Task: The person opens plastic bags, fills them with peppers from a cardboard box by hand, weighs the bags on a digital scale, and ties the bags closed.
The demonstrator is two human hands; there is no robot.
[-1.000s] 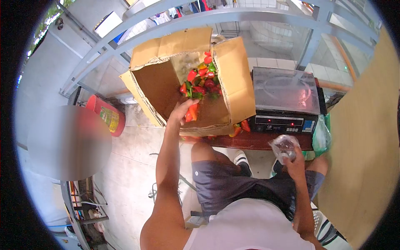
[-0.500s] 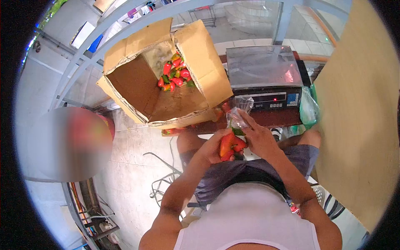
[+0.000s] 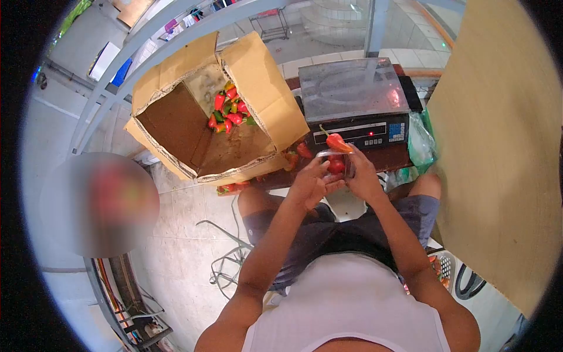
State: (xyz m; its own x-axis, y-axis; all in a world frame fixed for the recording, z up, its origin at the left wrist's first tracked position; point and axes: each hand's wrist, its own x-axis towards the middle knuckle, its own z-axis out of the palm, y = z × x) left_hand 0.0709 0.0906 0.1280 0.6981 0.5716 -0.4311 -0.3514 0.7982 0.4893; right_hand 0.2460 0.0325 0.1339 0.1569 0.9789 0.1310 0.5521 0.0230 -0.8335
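In front of my lap my hands hold a clear plastic bag (image 3: pixel 349 167) with red peppers (image 3: pixel 335 165) inside. My left hand (image 3: pixel 309 185) is closed on the bag's left side, its fingers partly curled under. My right hand (image 3: pixel 363 179) grips the right side, fingertips up at the bag's mouth. A single red pepper (image 3: pixel 338 142) with a long pale stem lies across the top of the bag, touching my right fingertips. Just beyond stands a digital scale (image 3: pixel 358 94). To the left, an open cardboard box (image 3: pixel 264 88) holds several red and green peppers (image 3: pixel 231 108).
Loose peppers (image 3: pixel 233 188) lie on the low brown bench (image 3: pixel 387 163) by the box. Green and clear plastic bags (image 3: pixel 421 141) hang right of the scale. A wooden panel (image 3: pixel 498 176) rises on the right. Strapping (image 3: pixel 231 261) lies on the floor, and a basket (image 3: pixel 447 270) stands behind my right arm.
The peppers from my left hand now appear inside the bag. My left hand has moved up to the bag, and one pepper lies at its top. The view has shifted slightly.
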